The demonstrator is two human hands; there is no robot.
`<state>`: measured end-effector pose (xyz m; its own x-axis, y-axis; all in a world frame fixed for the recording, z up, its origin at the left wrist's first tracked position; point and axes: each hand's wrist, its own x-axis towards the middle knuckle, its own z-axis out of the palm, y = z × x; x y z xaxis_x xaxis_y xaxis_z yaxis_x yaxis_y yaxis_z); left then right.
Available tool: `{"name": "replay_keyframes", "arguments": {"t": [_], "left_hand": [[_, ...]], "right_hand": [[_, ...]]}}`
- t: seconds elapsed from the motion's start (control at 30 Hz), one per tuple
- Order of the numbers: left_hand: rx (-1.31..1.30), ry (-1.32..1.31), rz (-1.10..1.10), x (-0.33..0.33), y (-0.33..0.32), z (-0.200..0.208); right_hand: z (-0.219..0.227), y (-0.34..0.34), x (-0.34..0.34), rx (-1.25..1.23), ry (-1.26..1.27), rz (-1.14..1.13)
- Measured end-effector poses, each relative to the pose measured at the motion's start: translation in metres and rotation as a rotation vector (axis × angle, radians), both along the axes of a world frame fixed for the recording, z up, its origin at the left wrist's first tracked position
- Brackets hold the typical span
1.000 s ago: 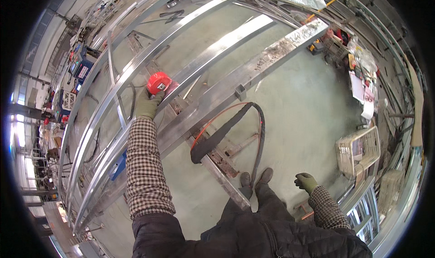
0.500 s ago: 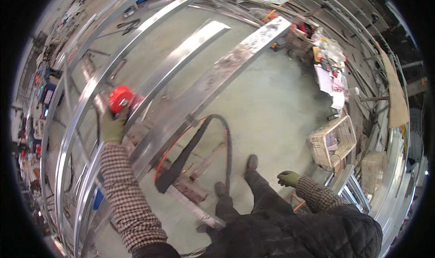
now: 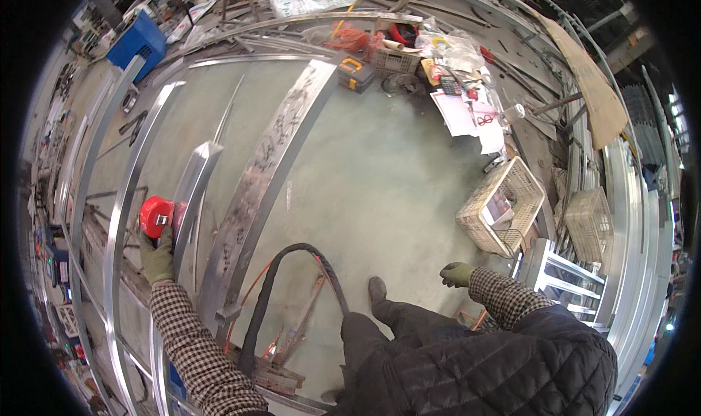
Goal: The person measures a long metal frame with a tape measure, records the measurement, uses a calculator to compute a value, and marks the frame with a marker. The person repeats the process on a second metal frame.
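My right hand (image 3: pixel 458 274) is near me at 4 o'clock; its fingers bend in, but I can't tell if it is fully closed. A black hose (image 3: pixel 252 336) loops by my leg at 7 o'clock. My left hand (image 3: pixel 157 259), in a green glove, is past 8 o'clock, gripping a round red tool (image 3: pixel 155 216) at 9 o'clock. The tool is right beside a shiny metal bar (image 3: pixel 193 179). Next comes a wide gray beam (image 3: pixel 259 157) with dark marks. A pale basket (image 3: pixel 491 185) sits at 3 o'clock. Farther off are papers (image 3: pixel 452 114) at 2, a black and orange box (image 3: pixel 355 75) at 12, and a blue bin (image 3: pixel 135 45) at 10.
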<state>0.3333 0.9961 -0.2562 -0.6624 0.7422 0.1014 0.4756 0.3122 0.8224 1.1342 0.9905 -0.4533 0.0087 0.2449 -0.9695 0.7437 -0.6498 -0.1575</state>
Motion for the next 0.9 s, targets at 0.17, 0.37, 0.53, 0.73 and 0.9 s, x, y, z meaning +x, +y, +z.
{"name": "replay_keyframes", "arguments": {"t": [0.17, 0.37, 0.53, 0.73, 0.9], "left_hand": [[-0.074, 0.069, -0.007, 0.035, 0.079, 0.009], [-0.038, 0.089, -0.084, 0.073, 0.138, 0.018], [0.025, -0.031, -0.022, 0.092, 0.154, 0.024], [-0.013, -0.07, 0.013, 0.114, 0.16, 0.047], [-0.038, 0.087, 0.059, 0.116, 0.162, 0.042]], "right_hand": [[0.006, 0.024, 0.004, 0.047, 0.082, -0.073], [0.039, 0.112, -0.056, 0.192, 0.215, -0.17], [0.111, 0.215, -0.161, 0.354, 0.505, -0.137], [0.206, 0.327, -0.309, 0.602, 0.872, 0.231], [0.266, 0.373, -0.433, 0.603, 1.096, 0.403]]}}
